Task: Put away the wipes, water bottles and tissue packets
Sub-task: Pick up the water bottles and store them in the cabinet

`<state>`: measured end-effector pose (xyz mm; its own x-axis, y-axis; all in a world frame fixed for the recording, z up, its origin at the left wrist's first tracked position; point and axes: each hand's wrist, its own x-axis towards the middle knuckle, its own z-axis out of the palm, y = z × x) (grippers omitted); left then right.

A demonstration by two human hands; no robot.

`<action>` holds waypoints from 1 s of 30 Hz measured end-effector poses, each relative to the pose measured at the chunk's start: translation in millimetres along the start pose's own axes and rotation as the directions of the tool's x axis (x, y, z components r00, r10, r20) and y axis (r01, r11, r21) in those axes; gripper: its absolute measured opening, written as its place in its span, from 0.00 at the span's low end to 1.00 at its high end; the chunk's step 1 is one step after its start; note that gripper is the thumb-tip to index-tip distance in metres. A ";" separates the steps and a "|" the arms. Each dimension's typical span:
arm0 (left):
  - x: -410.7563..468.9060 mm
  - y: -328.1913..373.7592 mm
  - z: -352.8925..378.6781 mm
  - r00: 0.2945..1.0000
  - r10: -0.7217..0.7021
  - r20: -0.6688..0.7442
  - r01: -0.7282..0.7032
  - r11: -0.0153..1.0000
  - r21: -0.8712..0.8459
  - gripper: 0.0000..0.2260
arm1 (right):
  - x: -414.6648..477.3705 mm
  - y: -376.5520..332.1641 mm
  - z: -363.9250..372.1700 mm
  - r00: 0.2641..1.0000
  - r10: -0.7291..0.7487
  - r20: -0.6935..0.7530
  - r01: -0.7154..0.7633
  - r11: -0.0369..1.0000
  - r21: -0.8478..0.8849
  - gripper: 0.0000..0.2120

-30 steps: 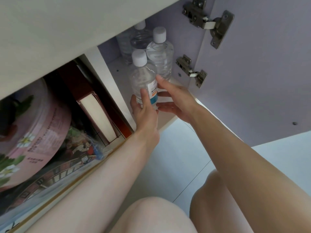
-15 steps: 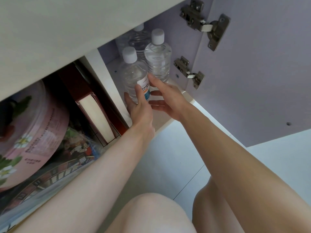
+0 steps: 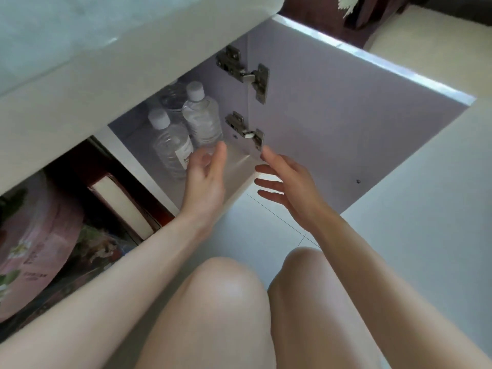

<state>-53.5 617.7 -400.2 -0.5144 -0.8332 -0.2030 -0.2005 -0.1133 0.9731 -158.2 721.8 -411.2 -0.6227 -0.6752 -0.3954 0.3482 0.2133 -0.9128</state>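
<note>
Inside the open low cabinet stand three clear water bottles with white caps. The nearest water bottle (image 3: 170,147) has a white label and stands upright on the cabinet floor (image 3: 239,163). A second bottle (image 3: 202,115) stands just behind it to the right, and a third bottle (image 3: 173,95) is partly hidden further back. My left hand (image 3: 205,174) hovers just right of the nearest bottle, fingers relaxed, holding nothing. My right hand (image 3: 285,179) is at the cabinet's front edge, fingers spread, empty.
The cabinet door (image 3: 346,134) hangs open to the right on two metal hinges (image 3: 245,73). The left compartment holds a round pink tin (image 3: 34,235), a dark red box (image 3: 119,198) and printed packets. My knees are below, over pale floor tiles (image 3: 399,235).
Both hands have let go of the nearest bottle and drawn back toward me; the bottle now stands alone in the cabinet. The view has pulled back and up.
</note>
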 end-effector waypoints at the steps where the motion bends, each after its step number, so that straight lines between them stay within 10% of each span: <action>1: -4.9 8.2 4.4 0.999 0.043 0.033 -0.044 0.999 0.020 0.20 | -7.0 -2.2 -5.2 1.000 -0.011 -0.016 0.011 1.000 0.002 0.16; 16: -81.8 96.0 86.3 0.710 0.604 0.361 -0.678 0.725 0.120 0.21 | -113.9 -14.4 -80.9 0.961 -0.089 -0.263 0.120 0.987 0.106 0.22; 30: -87.1 98.0 119.5 0.623 0.697 0.355 -0.777 0.603 0.181 0.09 | -113.8 -5.0 -107.3 0.919 -0.067 -0.389 0.131 0.981 0.142 0.18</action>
<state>-128.0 743.9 -300.1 -0.7563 -0.4060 0.5131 0.1283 0.6770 0.7248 -164.2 873.3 -372.6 -0.8679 -0.3601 -0.3421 0.3593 0.0203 -0.9330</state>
